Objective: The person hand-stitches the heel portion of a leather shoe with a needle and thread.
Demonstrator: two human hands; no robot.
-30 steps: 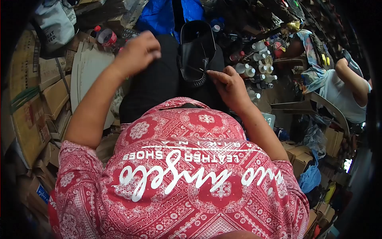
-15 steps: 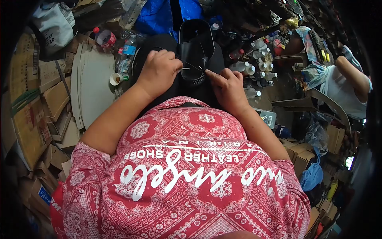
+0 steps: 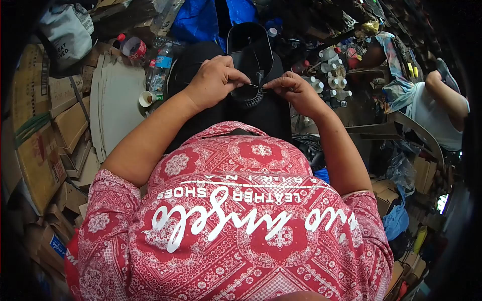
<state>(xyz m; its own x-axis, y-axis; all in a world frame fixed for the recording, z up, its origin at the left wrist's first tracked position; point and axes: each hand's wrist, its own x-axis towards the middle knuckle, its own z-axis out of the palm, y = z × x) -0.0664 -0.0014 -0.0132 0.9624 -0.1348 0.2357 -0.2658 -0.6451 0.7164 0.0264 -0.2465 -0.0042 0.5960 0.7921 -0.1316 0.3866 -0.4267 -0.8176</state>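
Shoe (image 3: 245, 50) lies on the lap (image 3: 256, 119); left hand (image 3: 213, 80) and right hand (image 3: 295, 93) pinch closed by its stitching (image 3: 252, 103), contents indistinct; uneven pulling could pucker it.

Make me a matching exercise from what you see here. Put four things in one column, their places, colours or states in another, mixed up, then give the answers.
Column one
1. Black shoe
2. Cup
3. Patterned shirt
4. Crinkled sheet

Column two
A. Red and white, with white lettering
B. Open-topped, near a clear bottle
C. Bright blue
D. At the fingers of the left hand and right hand

Pairs: 1-D, 2-B, 3-A, 4-C
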